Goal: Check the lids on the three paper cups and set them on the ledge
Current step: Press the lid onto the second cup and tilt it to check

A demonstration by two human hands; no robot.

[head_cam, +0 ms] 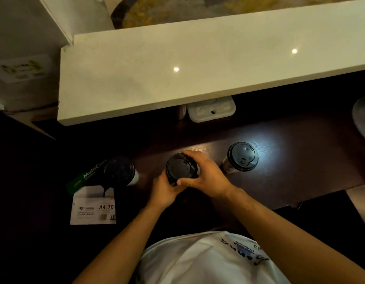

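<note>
— Nearest the lens, what is shown?
— White printed shirt at the bottom edge, with two bare forearms reaching forward from it over a dark wooden counter.

— And the hands?
— Both close on the middle cup. Left hand wraps the cup's near side from below the rim; right hand curls over the far and right edge of its black lid, thumb pressed on the near rim.

— Where are the other cups?
— Left cup, black-lidded and in shadow, stands just beyond the left hand's outer side, apart from it. Right cup stands to the outer side of the right hand, near but not touching, lid on, lit by a pale glare.

— The ledge?
— White ledge runs beyond the fingertips, above the counter; it carries two bright light reflections.

— Anything else?
— A green-and-white paper ream marked A4 lies beside the left cup. A white moulded container sits under the ledge's front edge, ahead of the hands.
</note>
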